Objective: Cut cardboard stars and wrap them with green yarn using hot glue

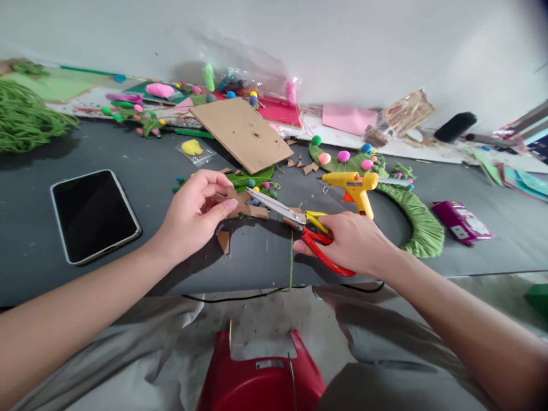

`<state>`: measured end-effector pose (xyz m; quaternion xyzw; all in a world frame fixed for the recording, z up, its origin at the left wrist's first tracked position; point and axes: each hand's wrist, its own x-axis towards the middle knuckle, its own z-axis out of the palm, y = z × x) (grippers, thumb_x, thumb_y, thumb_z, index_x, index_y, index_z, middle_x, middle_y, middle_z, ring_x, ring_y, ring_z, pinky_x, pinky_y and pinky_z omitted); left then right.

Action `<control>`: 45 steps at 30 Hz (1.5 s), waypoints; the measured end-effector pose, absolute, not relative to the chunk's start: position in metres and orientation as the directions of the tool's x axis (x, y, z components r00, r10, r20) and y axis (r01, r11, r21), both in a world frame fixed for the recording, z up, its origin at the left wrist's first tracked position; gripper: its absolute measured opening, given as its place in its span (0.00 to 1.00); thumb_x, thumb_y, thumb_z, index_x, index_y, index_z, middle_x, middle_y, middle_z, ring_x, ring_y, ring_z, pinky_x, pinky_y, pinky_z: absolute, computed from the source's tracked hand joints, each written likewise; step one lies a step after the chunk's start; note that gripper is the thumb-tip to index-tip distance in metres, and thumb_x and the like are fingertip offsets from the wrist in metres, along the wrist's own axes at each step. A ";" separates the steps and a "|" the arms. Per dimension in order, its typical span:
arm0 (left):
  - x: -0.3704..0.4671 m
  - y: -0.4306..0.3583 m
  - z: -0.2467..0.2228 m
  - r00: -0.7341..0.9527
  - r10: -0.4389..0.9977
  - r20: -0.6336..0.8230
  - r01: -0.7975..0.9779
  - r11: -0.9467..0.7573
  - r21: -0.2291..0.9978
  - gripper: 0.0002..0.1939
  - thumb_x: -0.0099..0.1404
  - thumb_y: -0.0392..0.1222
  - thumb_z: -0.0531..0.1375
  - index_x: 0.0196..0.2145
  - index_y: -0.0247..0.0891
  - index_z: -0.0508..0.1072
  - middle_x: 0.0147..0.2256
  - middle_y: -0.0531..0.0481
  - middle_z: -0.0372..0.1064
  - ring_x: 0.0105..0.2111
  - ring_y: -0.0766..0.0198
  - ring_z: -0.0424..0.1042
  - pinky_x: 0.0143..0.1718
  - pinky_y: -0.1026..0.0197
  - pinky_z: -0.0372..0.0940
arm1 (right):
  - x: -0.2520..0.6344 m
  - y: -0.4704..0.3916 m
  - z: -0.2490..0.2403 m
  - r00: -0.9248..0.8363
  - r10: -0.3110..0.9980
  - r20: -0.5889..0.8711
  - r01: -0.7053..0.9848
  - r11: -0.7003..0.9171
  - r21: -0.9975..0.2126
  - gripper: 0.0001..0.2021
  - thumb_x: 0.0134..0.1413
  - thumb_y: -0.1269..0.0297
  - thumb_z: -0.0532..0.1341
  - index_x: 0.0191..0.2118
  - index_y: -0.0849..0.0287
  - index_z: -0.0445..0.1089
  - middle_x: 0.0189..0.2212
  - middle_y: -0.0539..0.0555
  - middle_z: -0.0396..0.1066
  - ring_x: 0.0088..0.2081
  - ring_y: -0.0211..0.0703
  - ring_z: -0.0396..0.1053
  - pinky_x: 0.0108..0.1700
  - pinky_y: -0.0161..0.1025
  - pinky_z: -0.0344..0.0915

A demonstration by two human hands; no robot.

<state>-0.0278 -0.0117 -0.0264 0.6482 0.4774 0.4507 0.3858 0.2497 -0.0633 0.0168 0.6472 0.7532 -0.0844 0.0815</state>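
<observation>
Between the thumb and fingers of my left hand is a small brown cardboard cutout, its outline pointed like a star. My right hand grips scissors with one yellow and one red handle. Their blades point left, and the tips lie close to the cutout's right side. Cardboard scraps are scattered on the table below and around my hands. Just beyond my right hand lies a yellow glue gun. Behind it curves a green yarn-wrapped wreath decorated with coloured pompoms.
A tablet lies on the left of the grey table. Green yarn is heaped at the far left. Behind my hands rests a cardboard sheet. A purple packet is at right. Below stands a red stool.
</observation>
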 end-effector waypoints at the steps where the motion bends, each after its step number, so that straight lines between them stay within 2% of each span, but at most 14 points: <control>1: -0.028 -0.011 -0.027 0.144 0.965 0.219 0.263 -0.251 0.932 0.15 0.60 0.40 0.67 0.42 0.42 0.68 0.36 0.51 0.76 0.30 0.64 0.73 0.28 0.63 0.64 | 0.250 -0.063 0.017 -0.151 0.961 -0.232 0.988 0.150 -0.020 0.38 0.49 0.19 0.46 0.23 0.55 0.60 0.20 0.53 0.66 0.23 0.42 0.60 0.27 0.39 0.46; 12: -0.029 -0.010 -0.031 0.170 0.950 0.263 0.226 -0.297 0.928 0.13 0.61 0.38 0.66 0.42 0.42 0.68 0.35 0.52 0.76 0.33 0.62 0.75 0.29 0.63 0.64 | 0.254 -0.063 0.013 -0.162 0.964 -0.210 0.986 0.153 -0.059 0.37 0.49 0.21 0.50 0.21 0.56 0.61 0.19 0.53 0.64 0.23 0.41 0.59 0.28 0.39 0.45; 27: -0.029 -0.011 -0.028 0.163 0.959 0.231 0.250 -0.267 0.931 0.13 0.61 0.38 0.67 0.42 0.41 0.69 0.35 0.51 0.75 0.31 0.64 0.73 0.30 0.63 0.65 | 0.258 -0.059 0.003 -0.173 0.970 -0.170 0.983 0.160 -0.087 0.35 0.53 0.25 0.51 0.19 0.56 0.54 0.17 0.51 0.59 0.22 0.38 0.50 0.27 0.38 0.44; 32: -0.029 -0.012 -0.029 0.156 0.962 0.224 0.219 -0.255 0.942 0.13 0.62 0.39 0.67 0.43 0.41 0.70 0.36 0.51 0.74 0.33 0.64 0.73 0.31 0.64 0.66 | 0.258 -0.059 0.005 -0.158 0.972 -0.175 0.986 0.145 -0.083 0.35 0.54 0.26 0.50 0.18 0.56 0.54 0.17 0.51 0.60 0.23 0.39 0.53 0.28 0.38 0.45; 39: -0.031 -0.010 -0.033 0.141 0.961 0.237 0.205 -0.263 0.943 0.12 0.63 0.40 0.67 0.44 0.43 0.72 0.39 0.51 0.74 0.38 0.62 0.74 0.35 0.63 0.67 | 0.258 -0.062 0.011 -0.140 0.960 -0.244 0.986 0.112 -0.126 0.32 0.53 0.28 0.55 0.22 0.55 0.59 0.21 0.52 0.66 0.24 0.41 0.60 0.28 0.38 0.49; 45: -0.030 -0.011 -0.031 0.130 0.965 0.229 0.222 -0.254 0.941 0.14 0.61 0.43 0.68 0.44 0.43 0.73 0.40 0.48 0.75 0.41 0.57 0.75 0.39 0.59 0.69 | 0.258 -0.064 0.013 -0.120 0.962 -0.244 0.986 0.087 -0.143 0.30 0.53 0.29 0.56 0.23 0.55 0.63 0.21 0.52 0.68 0.24 0.42 0.62 0.28 0.38 0.50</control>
